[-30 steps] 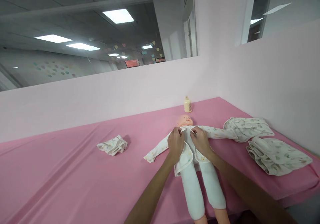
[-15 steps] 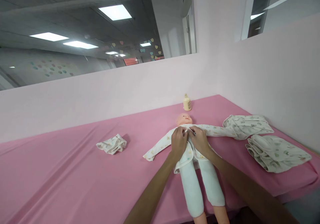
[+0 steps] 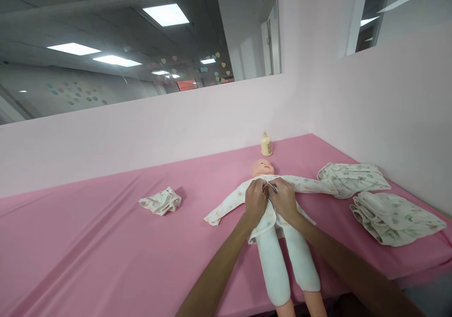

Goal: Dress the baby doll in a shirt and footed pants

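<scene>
On its back lies a baby doll [image 3: 263, 167], dressed in a white patterned long-sleeved shirt [image 3: 228, 204] and pale leggings [image 3: 273, 265]. Both sleeves stretch out sideways. My left hand [image 3: 256, 199] is closed at the upper chest, its fingertips pinching a thin white tie of the shirt. Close beside it, my right hand [image 3: 284, 198] pinches another tie. Short white strands cross in the small gap between my fingertips; exactly how they are looped I cannot make out. Below my hands the shirt's front edges hang apart over the leggings.
A cream pump bottle [image 3: 266, 145] stands behind the doll's head. Crumpled patterned cloth [image 3: 161, 201] lies to the left. At the right are a patterned cloth [image 3: 353, 178] touching the sleeve and a folded one [image 3: 399, 218]. Pink sheeting [image 3: 106, 246] covers the surface; walls rise behind and right.
The view has shifted slightly, so everything sits a little to the right. My hands stay at the doll's chest, fingers moving slightly, and the white strands between them show more clearly.
</scene>
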`<action>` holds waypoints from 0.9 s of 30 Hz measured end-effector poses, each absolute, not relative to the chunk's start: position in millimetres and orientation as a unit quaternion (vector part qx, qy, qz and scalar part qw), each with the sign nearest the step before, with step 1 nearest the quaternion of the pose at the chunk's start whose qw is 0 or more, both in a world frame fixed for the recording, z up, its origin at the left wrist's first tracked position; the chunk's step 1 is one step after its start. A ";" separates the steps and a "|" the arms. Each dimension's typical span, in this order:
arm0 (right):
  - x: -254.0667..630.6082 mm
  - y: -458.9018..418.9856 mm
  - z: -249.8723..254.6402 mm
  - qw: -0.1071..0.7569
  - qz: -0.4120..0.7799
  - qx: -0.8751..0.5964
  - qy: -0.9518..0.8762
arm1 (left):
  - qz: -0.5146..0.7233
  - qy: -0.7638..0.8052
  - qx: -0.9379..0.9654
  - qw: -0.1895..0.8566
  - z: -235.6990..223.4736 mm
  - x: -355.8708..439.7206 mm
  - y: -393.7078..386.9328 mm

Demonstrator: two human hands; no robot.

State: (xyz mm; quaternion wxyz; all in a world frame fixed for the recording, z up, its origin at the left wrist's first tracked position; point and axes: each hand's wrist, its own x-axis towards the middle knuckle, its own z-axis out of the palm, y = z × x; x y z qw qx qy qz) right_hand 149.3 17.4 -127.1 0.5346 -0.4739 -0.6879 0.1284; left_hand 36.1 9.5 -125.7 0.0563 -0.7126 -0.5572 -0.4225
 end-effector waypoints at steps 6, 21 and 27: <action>144.9 7.4 -125.4 0.529 0.119 -0.452 -0.708 | -0.430 -0.572 -0.697 0.037 -126.4 35.9 8.5; 143.6 6.4 -123.8 0.542 0.170 -0.424 -0.705 | -0.498 -0.554 -0.641 -0.187 -107.1 31.2 3.3; 143.4 7.8 -126.9 0.531 0.170 -0.423 -0.715 | -0.504 -0.546 -0.632 -0.218 -103.6 31.6 2.6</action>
